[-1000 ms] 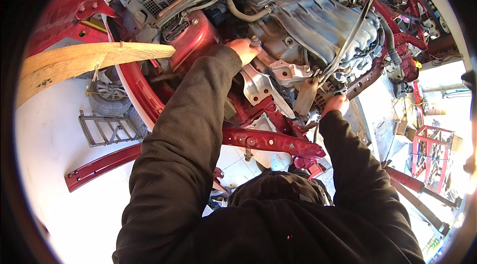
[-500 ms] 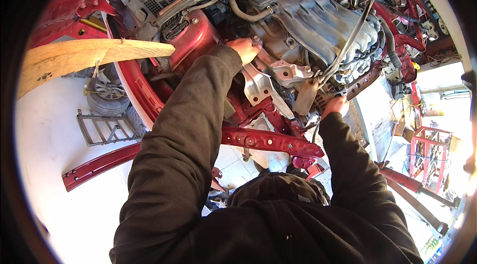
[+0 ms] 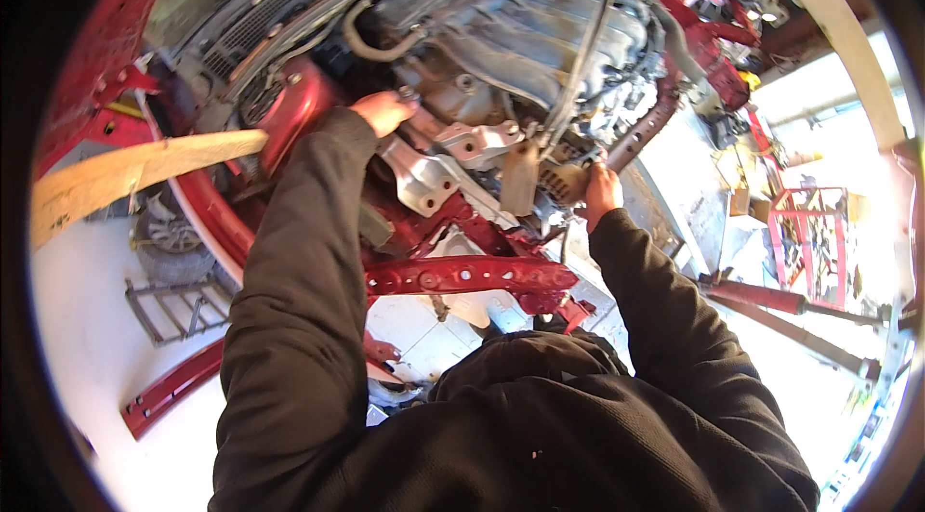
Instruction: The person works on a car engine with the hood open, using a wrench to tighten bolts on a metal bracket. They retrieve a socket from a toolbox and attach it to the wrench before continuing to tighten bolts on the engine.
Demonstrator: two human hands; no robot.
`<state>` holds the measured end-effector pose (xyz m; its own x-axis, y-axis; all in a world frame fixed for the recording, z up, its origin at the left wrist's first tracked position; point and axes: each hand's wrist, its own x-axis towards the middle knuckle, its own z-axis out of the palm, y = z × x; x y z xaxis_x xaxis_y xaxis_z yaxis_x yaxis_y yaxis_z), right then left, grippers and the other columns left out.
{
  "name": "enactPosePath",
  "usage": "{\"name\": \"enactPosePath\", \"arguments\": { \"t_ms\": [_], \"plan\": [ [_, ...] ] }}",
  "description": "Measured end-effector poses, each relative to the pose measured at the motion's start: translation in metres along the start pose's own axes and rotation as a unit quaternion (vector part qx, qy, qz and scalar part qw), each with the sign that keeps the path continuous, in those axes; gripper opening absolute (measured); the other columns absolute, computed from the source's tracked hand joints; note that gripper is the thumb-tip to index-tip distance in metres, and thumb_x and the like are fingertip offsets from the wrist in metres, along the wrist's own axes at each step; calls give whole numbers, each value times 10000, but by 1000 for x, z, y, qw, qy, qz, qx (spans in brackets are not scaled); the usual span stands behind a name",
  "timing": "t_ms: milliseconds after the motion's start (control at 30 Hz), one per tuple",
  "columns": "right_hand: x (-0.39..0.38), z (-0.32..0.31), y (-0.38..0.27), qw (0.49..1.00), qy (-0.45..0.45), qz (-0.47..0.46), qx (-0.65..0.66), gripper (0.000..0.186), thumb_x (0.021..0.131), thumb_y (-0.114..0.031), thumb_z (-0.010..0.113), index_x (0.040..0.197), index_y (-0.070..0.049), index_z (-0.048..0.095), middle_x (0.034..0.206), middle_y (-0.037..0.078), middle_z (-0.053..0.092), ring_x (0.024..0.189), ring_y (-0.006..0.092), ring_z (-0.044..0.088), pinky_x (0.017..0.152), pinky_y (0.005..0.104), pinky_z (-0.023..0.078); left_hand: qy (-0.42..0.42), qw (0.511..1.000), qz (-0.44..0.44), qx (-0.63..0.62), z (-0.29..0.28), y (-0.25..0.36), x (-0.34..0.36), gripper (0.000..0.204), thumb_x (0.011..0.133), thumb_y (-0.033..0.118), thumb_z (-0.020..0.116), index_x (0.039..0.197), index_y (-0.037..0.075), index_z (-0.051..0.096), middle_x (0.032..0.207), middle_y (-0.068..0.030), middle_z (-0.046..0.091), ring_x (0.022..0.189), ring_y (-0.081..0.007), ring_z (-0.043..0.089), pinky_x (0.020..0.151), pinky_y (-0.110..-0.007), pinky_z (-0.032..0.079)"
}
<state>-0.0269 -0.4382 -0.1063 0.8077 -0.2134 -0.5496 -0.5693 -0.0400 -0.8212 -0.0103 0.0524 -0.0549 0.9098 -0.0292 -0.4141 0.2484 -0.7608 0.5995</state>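
My left hand [image 3: 383,110] is closed around a small metal fitting [image 3: 407,96] at the end of the silver mounting bracket [image 3: 421,177], left of the engine with its ribbed grey cover [image 3: 513,38]. My right hand [image 3: 602,186] has curled fingers at the lower right edge of the engine, closed on something too small and blurred to name. Just left of it, a flat tan piece [image 3: 520,180] hangs below a long dark bar or strap [image 3: 583,69] that crosses the engine. A red crossmember [image 3: 461,273] runs below both hands.
A wooden plank [image 3: 135,175] juts in from the left beside the red strut tower [image 3: 294,107]. A wheel [image 3: 171,235], a metal frame [image 3: 173,310] and a loose red beam [image 3: 169,387] lie on the left. Red racks [image 3: 809,242] and a red cylinder [image 3: 761,295] stand at the right.
The whole view has shifted, so the car and both hands appear further left, and a yellow object shows at the top. Both hands stay at much the same places on the engine bay.
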Motion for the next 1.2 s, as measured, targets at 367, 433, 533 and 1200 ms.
{"name": "enactPosePath", "arguments": {
  "t_ms": [367, 433, 533, 1200],
  "plan": [
    [-84, -276, 86, 931, 14, -166, -325, 463, 1069, -302, 723, 1418, -14, 626, 1150, 239, 798, 1066, 357, 786, 910, 425, 607, -27, 989, 23, -140, -14, 29, -25, 665, 1103, 523, 658, 1396, -72, 710, 1349, -161, 759, 1248, -239, 658, 1111, -383, 464],
    [-106, -349, 138, 902, 63, -147, -400, 457, 1024, -340, 751, 1332, -14, 663, 1106, 262, 786, 1053, 447, 767, 928, 492, 602, -46, 987, 30, -152, -14, 37, -30, 723, 1103, 575, 645, 1405, -80, 702, 1356, -159, 752, 1256, -229, 648, 1126, -384, 462],
    [-160, -448, 232, 884, 46, 14, -465, 411, 1003, -373, 754, 1157, 7, 734, 1095, 285, 779, 1052, 471, 748, 943, 515, 594, -27, 998, 13, -61, -13, 35, -25, 731, 1099, 590, 643, 1362, -87, 720, 1320, -158, 762, 1239, -236, 652, 1117, -387, 466],
    [-252, -429, 253, 787, 55, -202, -580, 330, 956, -212, 742, 1240, -48, 712, 1033, 214, 773, 943, 444, 747, 841, 536, 597, 9, 981, -114, 158, -1, 77, -88, 1298, 885, 794, 742, 1702, -115, 306, 1739, -341, 383, 1645, -396, 380, 1332, -399, 326]
  ]
}}
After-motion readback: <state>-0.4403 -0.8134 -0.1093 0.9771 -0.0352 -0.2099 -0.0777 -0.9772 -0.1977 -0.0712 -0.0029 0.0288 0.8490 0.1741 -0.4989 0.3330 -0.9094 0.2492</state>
